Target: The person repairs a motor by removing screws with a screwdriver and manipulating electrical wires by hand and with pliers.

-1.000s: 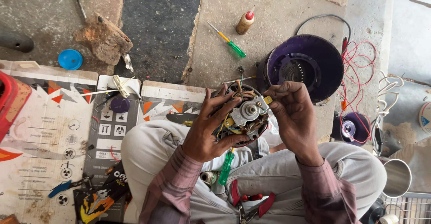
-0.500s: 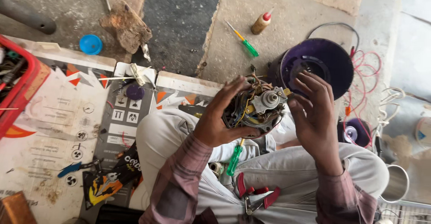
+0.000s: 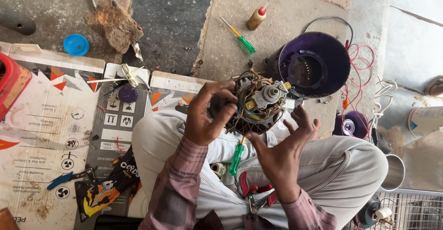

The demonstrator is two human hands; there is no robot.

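I am gripping the wired motor [image 3: 259, 104] over my lap in my left hand [image 3: 206, 117], inspection stage, my right hand [image 3: 282, 152] hovering released beneath it; the next move, I judge, calls for a careful pinch among its wires.

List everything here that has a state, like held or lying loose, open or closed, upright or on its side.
Motor: uncovered, wiring exposed, held up by the left hand.
Right hand: open, fingers spread at the motor's edge.
Purple housing: on its side, open mouth showing.
Glue bottle: capped, lying on the floor.
Green screwdriver on the floor: lying loose.
Green screwdriver in the lap: resting, unheld.
Red pliers: in the lap, unheld.
Blue lid: lying alone.
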